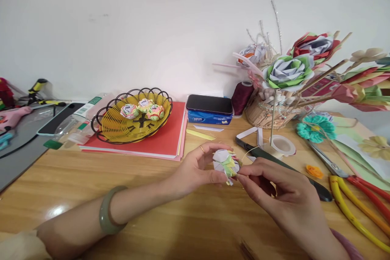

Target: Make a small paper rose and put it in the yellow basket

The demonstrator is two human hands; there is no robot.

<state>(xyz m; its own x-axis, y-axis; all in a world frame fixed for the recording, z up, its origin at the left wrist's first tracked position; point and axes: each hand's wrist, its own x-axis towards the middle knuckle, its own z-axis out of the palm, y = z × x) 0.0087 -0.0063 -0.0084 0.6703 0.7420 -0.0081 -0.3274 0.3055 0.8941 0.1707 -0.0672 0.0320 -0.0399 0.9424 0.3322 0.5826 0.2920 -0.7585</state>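
Note:
Above the middle of the table, my left hand (199, 169) is closed around a small folded paper ball (226, 163) in white, green and yellow. Its thumb presses the near side while the fingers go behind it. My right hand (276, 189) pinches at the ball's right lower edge with thumb and forefinger. A thin pale string or strip curves up from behind that hand; where it ends is hidden. Three similar paper balls (146, 107) lie in a yellow woven basket (134, 128) with a black looped rim.
The basket stands on red paper sheets (170, 146). A phone (209, 104) rests on a blue tissue pack (209, 118). To the right are a tape roll (283, 145), a dark-handled cutter-like tool (283, 160), red-handled scissors (332, 162), yellow-handled pliers-like tool (338, 193) and paper flowers (289, 71).

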